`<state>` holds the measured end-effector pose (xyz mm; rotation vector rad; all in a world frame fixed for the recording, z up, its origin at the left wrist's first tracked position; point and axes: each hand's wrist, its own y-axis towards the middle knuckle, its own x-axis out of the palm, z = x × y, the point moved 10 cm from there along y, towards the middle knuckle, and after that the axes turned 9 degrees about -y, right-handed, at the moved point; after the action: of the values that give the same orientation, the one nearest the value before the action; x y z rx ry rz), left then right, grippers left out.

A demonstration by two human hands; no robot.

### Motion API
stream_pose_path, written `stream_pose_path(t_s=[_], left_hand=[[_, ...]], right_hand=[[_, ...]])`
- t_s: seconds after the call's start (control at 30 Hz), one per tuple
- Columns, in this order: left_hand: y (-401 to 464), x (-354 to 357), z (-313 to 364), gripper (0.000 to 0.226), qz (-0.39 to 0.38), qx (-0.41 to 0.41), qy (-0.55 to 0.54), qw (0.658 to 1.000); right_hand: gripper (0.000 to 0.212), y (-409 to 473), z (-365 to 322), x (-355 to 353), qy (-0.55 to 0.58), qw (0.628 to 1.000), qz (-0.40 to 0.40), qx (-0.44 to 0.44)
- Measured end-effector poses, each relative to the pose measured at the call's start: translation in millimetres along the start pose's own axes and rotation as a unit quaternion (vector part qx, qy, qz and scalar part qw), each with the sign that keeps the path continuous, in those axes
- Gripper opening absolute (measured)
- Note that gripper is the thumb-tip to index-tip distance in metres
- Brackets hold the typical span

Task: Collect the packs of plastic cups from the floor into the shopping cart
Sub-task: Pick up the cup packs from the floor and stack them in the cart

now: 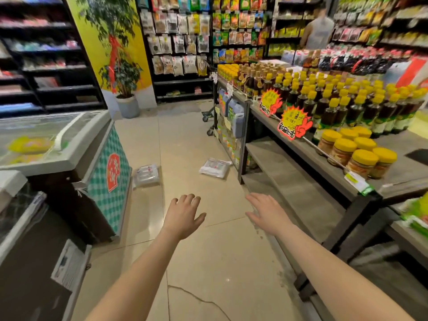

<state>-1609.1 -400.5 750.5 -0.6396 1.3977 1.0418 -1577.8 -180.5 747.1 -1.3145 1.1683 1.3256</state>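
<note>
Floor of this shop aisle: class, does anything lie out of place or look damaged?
Yes. Two packs of plastic cups lie on the floor tiles: one against the chest freezer, another askew beside the display shelf. A crack also runs across a near tile.

Shopping cart (pixel 206 117) mostly hidden behind display table (pixel 301 147); only wheels, lower frame show. Shelves left of table motion-blurred, goods unreadable. Person (pixel 318 26) beyond table blurred, cut at top edge.

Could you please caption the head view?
Open left hand and right hand reach toward two cup packs on the floor.
</note>
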Motion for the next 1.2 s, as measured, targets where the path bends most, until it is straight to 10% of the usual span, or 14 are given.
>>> stream_pose_path(t_s=[0.57,1.2], left_hand=[[212.5,29.9,-220.9,0.063,0.009,-0.117,0.026,0.993],[473.3,107.2,-443.3,0.051,-0.028,-0.051,0.012,0.998]], right_hand=[[0.057,339.2,-31.8,20.4,0.011,0.996,-0.007,-0.091],[0.056,643.6,-42.3,72.7,0.035,0.999,-0.037,-0.007]])
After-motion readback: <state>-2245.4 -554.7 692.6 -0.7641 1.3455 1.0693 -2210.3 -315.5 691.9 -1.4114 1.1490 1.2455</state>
